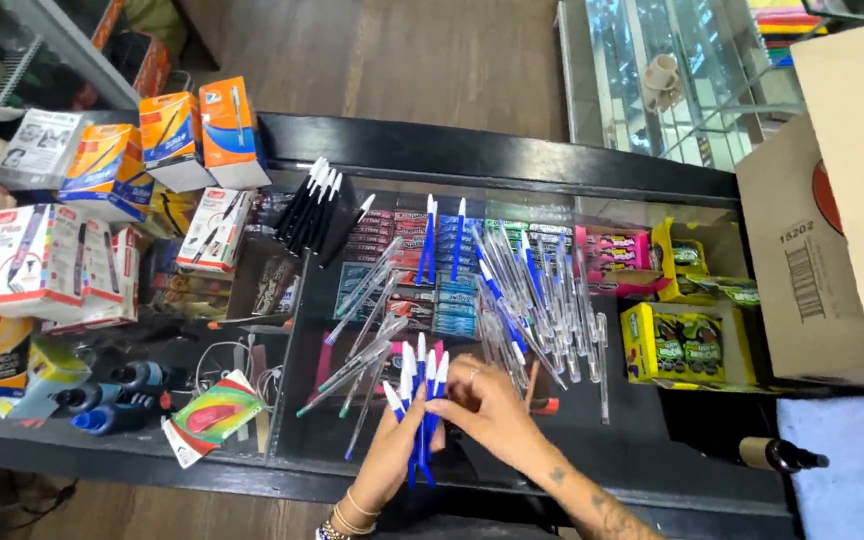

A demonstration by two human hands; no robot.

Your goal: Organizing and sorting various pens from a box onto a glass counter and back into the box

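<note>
My left hand (389, 455) grips a bunch of blue ballpoint pens (419, 385) upright, their white ends fanned out at the top. My right hand (487, 402), with a ring on one finger, reaches across from the right and pinches the same bunch near its middle. Both hands hover over the near edge of a glass counter top (642, 420). Just beyond them lies a loose pile of clear pens with blue caps (527, 290). A few more clear pens (367, 330) lie slanted to the left of the hands.
Black pens (307, 205) lie fanned at the back. Pen boxes, orange and blue (202, 135) and white and red (47, 265), crowd the left side. Yellow packets (677, 345) show under the glass at right. A cardboard box (822, 240) stands at far right, above a blue cloth (852, 450).
</note>
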